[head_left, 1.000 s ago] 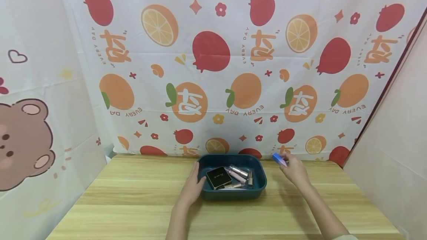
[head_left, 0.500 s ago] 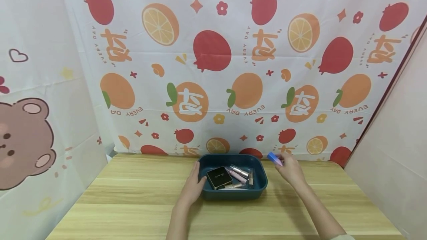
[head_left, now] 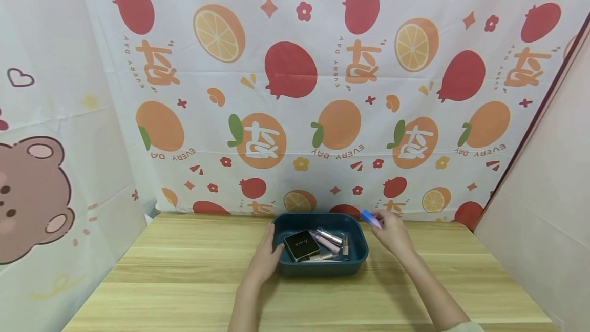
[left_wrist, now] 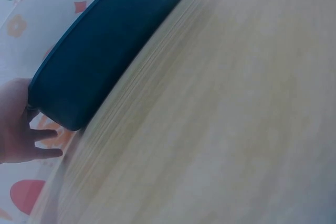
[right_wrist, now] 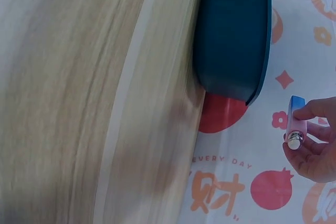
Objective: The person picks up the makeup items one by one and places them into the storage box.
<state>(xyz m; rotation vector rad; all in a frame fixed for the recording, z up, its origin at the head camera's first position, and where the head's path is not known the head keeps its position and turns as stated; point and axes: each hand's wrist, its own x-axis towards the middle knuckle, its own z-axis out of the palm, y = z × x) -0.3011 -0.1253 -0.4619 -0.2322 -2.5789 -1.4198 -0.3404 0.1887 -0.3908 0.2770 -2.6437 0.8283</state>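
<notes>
In the head view a dark teal plastic bin [head_left: 322, 269] stands on the table. It contains a flat square black case [head_left: 301, 245] with light lettering and several small cosmetic tubes [head_left: 328, 244], some pink, some with shiny metallic parts. My left hand [head_left: 266, 260] holds the bin's left wall, thumb over the rim and fingers along the outside. Just beyond the right rim, my right hand [head_left: 392, 232] pinches a small blue-and-pink tube [right_wrist: 297, 121] between thumb and fingers. The right wrist view shows its round silver end, with the tube raised higher than the bin's rim.
The light wood-grain table [head_left: 184, 270] extends to both sides and in front of the bin. Close behind it hangs a white cloth [head_left: 295, 117] printed with fruit. A pale cloth with a bear [head_left: 32, 199] covers the left side; a plain pale wall [head_left: 544, 209] bounds the right.
My right hand has moved left with the blue-and-pink tube, from farther right to beside the bin's right rim. My left hand and the bin have stayed in place.
</notes>
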